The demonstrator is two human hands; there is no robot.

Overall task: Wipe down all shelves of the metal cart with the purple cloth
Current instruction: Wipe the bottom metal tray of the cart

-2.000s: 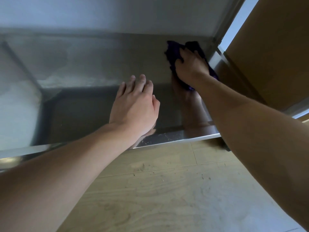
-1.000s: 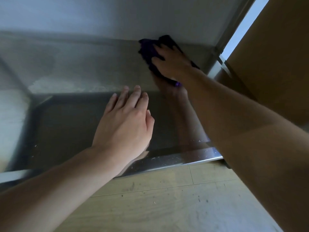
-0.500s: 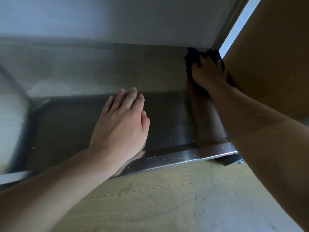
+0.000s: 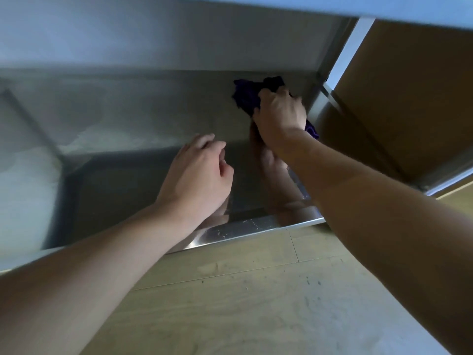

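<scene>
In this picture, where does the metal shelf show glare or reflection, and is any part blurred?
Head view: the front edge of the shelf shines with glare. Head view: its dark surface mirrors the arm behind the right hand, which grips the purple cloth. Head view: the shelf's left part looks smeared by blur, while the floor is fairly sharp.
</scene>
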